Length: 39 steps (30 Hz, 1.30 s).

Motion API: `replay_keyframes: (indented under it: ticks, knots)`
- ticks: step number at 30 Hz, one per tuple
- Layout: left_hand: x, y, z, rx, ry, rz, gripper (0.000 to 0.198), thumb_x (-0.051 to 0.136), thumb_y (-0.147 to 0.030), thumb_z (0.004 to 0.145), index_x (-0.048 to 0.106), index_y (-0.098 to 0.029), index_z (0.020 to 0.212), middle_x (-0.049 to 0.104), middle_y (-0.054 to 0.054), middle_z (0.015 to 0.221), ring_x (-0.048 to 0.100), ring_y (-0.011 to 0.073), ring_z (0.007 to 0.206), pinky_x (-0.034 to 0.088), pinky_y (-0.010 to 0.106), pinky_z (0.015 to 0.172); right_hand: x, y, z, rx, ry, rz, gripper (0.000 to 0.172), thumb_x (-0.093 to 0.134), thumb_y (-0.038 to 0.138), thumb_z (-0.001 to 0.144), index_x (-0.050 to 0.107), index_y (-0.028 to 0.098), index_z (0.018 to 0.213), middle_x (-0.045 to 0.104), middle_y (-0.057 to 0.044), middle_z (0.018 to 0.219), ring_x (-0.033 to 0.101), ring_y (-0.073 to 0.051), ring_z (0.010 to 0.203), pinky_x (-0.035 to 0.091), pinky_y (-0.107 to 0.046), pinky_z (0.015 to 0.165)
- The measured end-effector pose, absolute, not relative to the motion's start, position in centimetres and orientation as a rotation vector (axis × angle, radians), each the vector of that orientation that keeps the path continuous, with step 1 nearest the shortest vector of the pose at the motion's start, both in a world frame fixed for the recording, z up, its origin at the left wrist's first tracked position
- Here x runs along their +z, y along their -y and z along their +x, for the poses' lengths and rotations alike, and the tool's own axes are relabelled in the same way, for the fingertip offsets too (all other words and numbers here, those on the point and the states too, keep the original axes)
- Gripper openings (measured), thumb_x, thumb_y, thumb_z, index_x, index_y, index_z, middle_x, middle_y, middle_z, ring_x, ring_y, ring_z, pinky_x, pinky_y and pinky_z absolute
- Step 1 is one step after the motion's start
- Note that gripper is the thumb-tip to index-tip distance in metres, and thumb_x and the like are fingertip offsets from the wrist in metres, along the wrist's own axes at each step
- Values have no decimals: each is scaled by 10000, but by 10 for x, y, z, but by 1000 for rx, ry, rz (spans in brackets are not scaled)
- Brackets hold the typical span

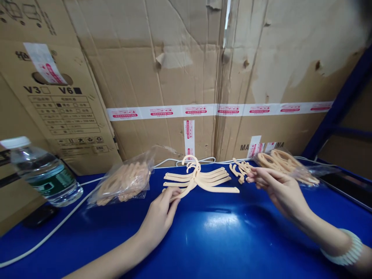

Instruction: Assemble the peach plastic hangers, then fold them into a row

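Several beige plastic clothes hangers (213,188) lie overlapped in a fan at the middle of the blue table, their hooks pointing away from me. My left hand (162,209) is closed in a pinch on the left arm of the nearest hanger. To the right of the hangers is a small heap of loose beige hook pieces (240,168). At the heap's right side, my right hand (276,188) has its thumb and fingers pinched together on a small hook piece, which the fingertips partly hide.
Clear bags of beige hanger parts lie left (124,184) and right (286,164) on the blue table (215,248). A water bottle (43,174) and dark mouse (40,216) stand at left, with a white cable (55,228). A phone (348,188) lies at right. Cardboard (162,77) walls the back.
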State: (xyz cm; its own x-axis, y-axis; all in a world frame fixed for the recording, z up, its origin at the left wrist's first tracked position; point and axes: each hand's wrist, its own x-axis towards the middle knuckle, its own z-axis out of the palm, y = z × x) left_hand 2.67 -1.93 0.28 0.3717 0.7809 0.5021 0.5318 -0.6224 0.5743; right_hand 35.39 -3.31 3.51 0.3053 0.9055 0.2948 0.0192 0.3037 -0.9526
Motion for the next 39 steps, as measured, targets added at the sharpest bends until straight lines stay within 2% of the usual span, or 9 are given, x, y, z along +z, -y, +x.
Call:
replay_keyframes:
  ticks: [2,5,8,12,15,20,26,34,39]
  knots:
    - [4,20,27,1137,-1140,2337,206,410,-167,960,521,-209,1129,641,92,1103,641,225,1039,524,420,916,34,38,349,922,1024,-1105,419,830,527,649,714,197,879,736,-84,816,685,-230,749,521,-293,582]
    - [6,21,28,1118,-1127,2395,231,399,-161,971,542,-205,1146,634,95,1107,621,230,1047,511,427,911,28,41,342,1127,891,-1094,461,891,408,612,638,225,950,738,-50,827,683,-183,724,531,-249,594]
    - [7,21,28,1085,-1130,2400,220,394,-152,971,546,-203,1123,636,86,1071,619,222,1014,511,405,880,23,41,339,1254,853,-1088,534,896,361,617,598,248,1046,740,-37,875,695,-187,830,541,-234,645]
    - [7,22,27,1055,-1158,2381,198,400,-135,958,541,-203,1079,631,76,1045,618,218,988,503,391,860,20,40,338,1302,966,-1115,392,866,420,647,652,207,896,730,-75,959,641,-255,1067,545,-281,777]
    - [8,22,27,1044,-1160,2385,191,397,-129,949,539,-204,1052,627,68,1023,619,217,971,501,379,841,18,39,340,1299,1051,-1135,366,856,455,651,647,196,803,710,-102,1035,614,-288,1106,552,-324,789]
    - [8,21,27,1044,-1156,2376,191,390,-137,950,534,-211,1052,625,65,1035,618,214,976,504,366,838,13,35,345,1407,1044,-1121,365,870,444,637,663,188,794,693,-88,1057,641,-244,1009,570,-323,784]
    - [8,20,26,1029,-1150,2396,180,396,-160,950,545,-214,1034,627,65,1018,624,218,965,511,374,840,19,36,345,1596,1020,-1064,285,820,383,732,676,165,845,696,-88,1016,686,-208,930,579,-262,713]
    - [10,20,27,1067,-1095,2504,196,394,-139,946,557,-212,1027,631,55,965,630,204,891,520,336,769,23,38,342,1647,993,-1064,302,875,299,662,621,145,719,682,-31,736,688,-141,704,567,-202,624]
    - [10,22,28,1053,-1068,2532,204,395,-147,964,557,-218,1067,628,53,1009,620,197,926,512,323,802,25,40,340,1588,1033,-1074,345,892,326,624,602,145,672,672,-26,698,668,-126,663,553,-194,619]
